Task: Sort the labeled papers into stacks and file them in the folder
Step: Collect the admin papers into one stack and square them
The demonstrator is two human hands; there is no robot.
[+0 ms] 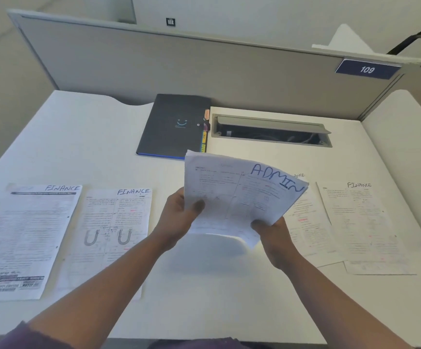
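Left hand [179,217] and right hand [272,238] each pinch a lower corner of a thin, slightly curled sheaf of white printed papers marked "ADMIN" [234,195], raised above the white tabletop [204,298]; four flat "FINANCE" sheets [119,235] flank it, apparently single pages, a dark tabbed folder [171,124] beyond.
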